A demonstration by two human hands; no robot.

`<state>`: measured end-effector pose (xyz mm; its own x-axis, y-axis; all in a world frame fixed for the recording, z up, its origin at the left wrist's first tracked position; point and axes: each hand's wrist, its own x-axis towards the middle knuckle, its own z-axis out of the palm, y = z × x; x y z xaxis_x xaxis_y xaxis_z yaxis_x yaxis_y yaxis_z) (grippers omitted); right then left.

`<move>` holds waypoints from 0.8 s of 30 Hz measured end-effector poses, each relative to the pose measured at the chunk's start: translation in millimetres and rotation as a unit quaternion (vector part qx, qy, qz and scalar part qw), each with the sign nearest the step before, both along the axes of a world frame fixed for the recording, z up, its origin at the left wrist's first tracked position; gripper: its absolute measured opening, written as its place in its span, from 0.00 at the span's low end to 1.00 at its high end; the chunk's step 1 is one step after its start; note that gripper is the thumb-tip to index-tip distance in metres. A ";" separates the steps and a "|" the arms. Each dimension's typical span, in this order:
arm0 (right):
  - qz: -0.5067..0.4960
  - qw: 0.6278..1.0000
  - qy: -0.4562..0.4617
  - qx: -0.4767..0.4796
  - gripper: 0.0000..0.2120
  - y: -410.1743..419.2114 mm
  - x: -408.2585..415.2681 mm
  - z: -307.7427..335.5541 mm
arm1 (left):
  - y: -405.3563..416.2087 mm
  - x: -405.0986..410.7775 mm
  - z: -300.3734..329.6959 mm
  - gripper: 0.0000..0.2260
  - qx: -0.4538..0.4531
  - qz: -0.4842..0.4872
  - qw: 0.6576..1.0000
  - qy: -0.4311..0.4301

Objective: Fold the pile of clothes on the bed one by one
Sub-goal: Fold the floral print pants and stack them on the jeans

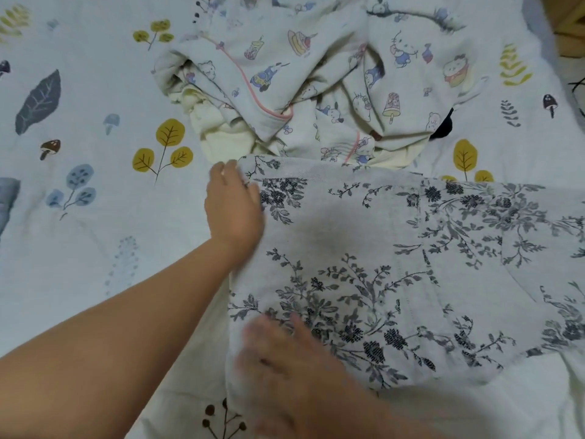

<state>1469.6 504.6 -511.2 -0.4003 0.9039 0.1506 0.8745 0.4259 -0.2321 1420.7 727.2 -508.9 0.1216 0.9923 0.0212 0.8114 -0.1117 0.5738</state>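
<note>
A white garment with a dark floral print (395, 264) lies spread flat on the bed in front of me, reaching to the right edge of view. My left hand (232, 204) rests flat on its far left corner with fingers straight. My right hand (285, 359) presses flat on its near left part, blurred by motion. Behind the garment is a crumpled pile of clothes (316, 80), mostly cartoon-print fabric with pink piping, with cream pieces underneath.
The bedsheet (95, 217) is pale with leaf and mushroom prints and stretches bare to the left. A dark item (444, 128) peeks from under the pile at right. A wooden edge (569, 23) shows at the top right corner.
</note>
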 end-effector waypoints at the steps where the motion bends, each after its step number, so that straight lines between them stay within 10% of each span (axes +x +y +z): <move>1: -0.081 0.996 0.028 -0.006 0.24 10.7 14.4 6.8 | -10.8 2.0 0.2 0.21 0.051 -0.057 0.997 0.022; 5: -0.364 0.907 -0.100 -0.187 0.32 43.6 98.7 12.9 | -44.1 -2.2 -20.6 0.28 0.057 -0.309 0.930 0.190; 8: -0.389 0.850 -0.128 -0.331 0.31 29.6 139.0 -0.1 | -44.8 -2.6 -35.6 0.28 -0.048 -0.297 0.914 0.272; 19: -0.574 0.773 0.219 -0.157 0.28 65.1 154.9 20.0 | -107.1 33.6 -18.1 0.33 -0.081 -0.308 0.916 0.245; 24: -0.603 0.773 0.113 -0.160 0.27 60.5 156.3 14.3 | -114.4 42.5 -20.0 0.34 -0.067 -0.328 0.903 0.269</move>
